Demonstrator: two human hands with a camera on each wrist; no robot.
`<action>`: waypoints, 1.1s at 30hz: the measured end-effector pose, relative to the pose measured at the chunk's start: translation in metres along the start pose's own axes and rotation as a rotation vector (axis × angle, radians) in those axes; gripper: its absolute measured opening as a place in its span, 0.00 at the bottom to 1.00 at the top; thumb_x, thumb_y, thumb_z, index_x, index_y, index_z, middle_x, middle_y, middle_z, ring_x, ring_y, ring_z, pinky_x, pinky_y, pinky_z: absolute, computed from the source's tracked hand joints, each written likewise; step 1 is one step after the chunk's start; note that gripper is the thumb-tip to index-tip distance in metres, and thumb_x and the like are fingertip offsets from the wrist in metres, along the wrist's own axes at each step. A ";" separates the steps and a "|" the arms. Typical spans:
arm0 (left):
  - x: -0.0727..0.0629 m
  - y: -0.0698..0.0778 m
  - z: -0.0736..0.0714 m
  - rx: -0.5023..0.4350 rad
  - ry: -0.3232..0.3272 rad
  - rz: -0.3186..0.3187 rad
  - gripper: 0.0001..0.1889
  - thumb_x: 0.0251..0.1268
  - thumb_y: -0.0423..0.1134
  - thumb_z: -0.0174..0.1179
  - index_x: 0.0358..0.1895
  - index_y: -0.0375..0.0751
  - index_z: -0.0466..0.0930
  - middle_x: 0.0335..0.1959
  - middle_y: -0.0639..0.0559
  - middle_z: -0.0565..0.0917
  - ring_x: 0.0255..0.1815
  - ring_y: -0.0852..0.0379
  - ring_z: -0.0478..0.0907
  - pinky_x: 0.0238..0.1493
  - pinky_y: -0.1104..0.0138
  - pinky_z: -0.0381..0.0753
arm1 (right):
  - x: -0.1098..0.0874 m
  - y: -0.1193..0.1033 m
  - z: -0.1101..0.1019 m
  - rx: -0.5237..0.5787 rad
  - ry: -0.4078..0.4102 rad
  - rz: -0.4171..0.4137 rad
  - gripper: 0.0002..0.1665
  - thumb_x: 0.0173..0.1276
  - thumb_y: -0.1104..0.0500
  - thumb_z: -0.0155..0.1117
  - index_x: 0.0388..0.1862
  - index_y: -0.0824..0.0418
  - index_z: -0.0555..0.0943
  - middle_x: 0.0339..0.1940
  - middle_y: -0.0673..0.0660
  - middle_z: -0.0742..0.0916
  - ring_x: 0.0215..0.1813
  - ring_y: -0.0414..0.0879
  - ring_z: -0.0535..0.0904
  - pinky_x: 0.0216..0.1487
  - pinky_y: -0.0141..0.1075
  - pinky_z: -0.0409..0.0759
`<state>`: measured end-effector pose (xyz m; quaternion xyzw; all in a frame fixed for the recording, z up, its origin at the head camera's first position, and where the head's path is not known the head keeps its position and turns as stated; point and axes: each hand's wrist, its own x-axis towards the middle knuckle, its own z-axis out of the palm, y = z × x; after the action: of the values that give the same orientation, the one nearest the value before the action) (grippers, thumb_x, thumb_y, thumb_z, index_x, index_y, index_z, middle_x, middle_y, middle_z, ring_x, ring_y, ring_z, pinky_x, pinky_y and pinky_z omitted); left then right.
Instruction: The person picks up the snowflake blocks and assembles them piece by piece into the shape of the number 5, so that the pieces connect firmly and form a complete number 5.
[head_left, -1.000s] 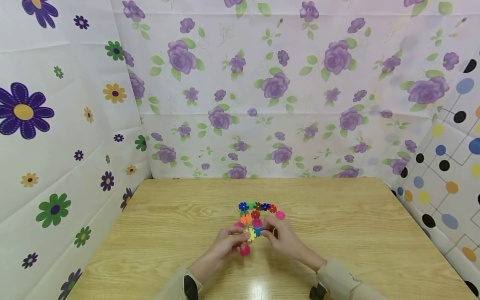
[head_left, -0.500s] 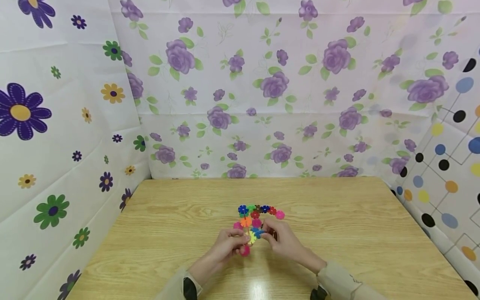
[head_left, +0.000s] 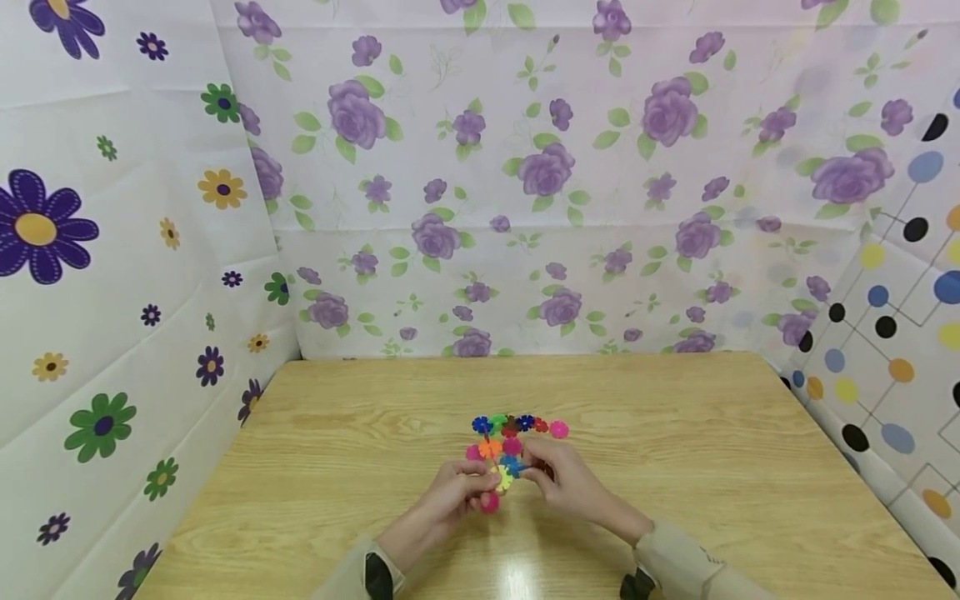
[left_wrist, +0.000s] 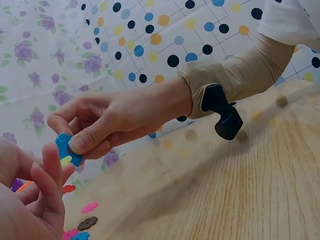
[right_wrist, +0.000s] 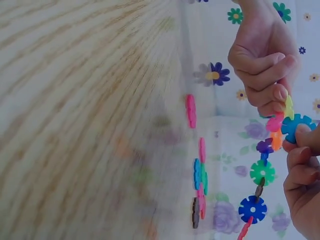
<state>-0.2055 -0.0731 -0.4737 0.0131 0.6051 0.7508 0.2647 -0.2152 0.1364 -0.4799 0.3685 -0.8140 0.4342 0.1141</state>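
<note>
My left hand (head_left: 448, 493) pinches a yellow notched plastic disc (head_left: 503, 477), part of a chain of interlocking snowflake discs. Between the thumb and fingers of my right hand (head_left: 566, 479) is a blue snowflake disc (right_wrist: 296, 127), touching the yellow one; whether they are slotted together I cannot tell. From the left hand the chain runs away through an orange disc (head_left: 491, 447) to a dark blue disc (head_left: 482, 425), then rightward through green and brown ones. In the right wrist view it hangs past a green disc (right_wrist: 262, 172), raised off the table.
Several loose discs lie on the wooden table (head_left: 675, 433) around the hands, among them a pink one (head_left: 489, 502) by the left hand and a brown one (left_wrist: 88, 223). Patterned cloth walls (head_left: 465, 183) stand behind and at both sides.
The chain's far end has dipped and come slightly nearer, now overlapping a loose red disc behind it. Both hands keep their hold and have barely moved.
</note>
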 end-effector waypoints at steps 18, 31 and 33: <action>0.001 0.000 0.000 0.094 -0.028 0.030 0.04 0.62 0.32 0.60 0.34 0.42 0.75 0.22 0.57 0.84 0.20 0.67 0.75 0.23 0.77 0.70 | -0.004 0.008 -0.001 0.077 -0.013 -0.022 0.10 0.67 0.63 0.62 0.27 0.56 0.72 0.22 0.52 0.76 0.24 0.30 0.64 0.21 0.23 0.66; 0.002 0.000 0.000 0.090 -0.166 0.040 0.23 0.68 0.35 0.59 0.62 0.29 0.68 0.52 0.33 0.83 0.42 0.58 0.86 0.52 0.65 0.82 | 0.002 -0.004 -0.010 -0.008 0.015 -0.123 0.12 0.60 0.76 0.64 0.28 0.61 0.76 0.24 0.52 0.81 0.21 0.39 0.68 0.22 0.17 0.63; 0.005 0.000 0.001 0.055 -0.168 0.034 0.21 0.67 0.36 0.60 0.60 0.32 0.71 0.49 0.37 0.85 0.42 0.58 0.86 0.48 0.69 0.83 | 0.002 -0.004 -0.010 -0.008 0.017 -0.141 0.12 0.59 0.77 0.64 0.28 0.61 0.77 0.24 0.54 0.81 0.20 0.40 0.68 0.22 0.18 0.63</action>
<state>-0.2095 -0.0699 -0.4753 0.0937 0.6009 0.7344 0.3013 -0.2153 0.1413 -0.4703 0.4208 -0.7868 0.4250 0.1527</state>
